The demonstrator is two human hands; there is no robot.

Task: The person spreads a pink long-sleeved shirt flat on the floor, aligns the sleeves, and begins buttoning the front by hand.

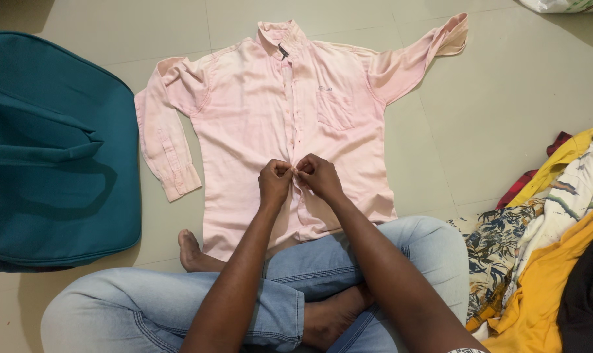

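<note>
Head view looks down on a pale pink long-sleeved shirt [270, 117] spread front-up on the tiled floor [453, 131], collar at the far end and hem at the near end, draped over the person's crossed legs in light blue jeans [178, 307]. Both sleeves lie out to the sides, the left one bent down along the body of the shirt, the right one angled up and away. The left hand [275, 182] and the right hand [317, 175] meet at the button strip in the lower middle of the shirt, fingertips touching each other, each pinching an edge of the fabric there; whether a button sits between them is too small to tell. A bare foot [190, 252] rests on the floor just beside the shirt's near left corner. A teal zippered bag [54, 157] lies at the left, apart from the shirt. A heap of clothes [558, 248] in yellow, floral print, red and black sits at the near right.
</note>
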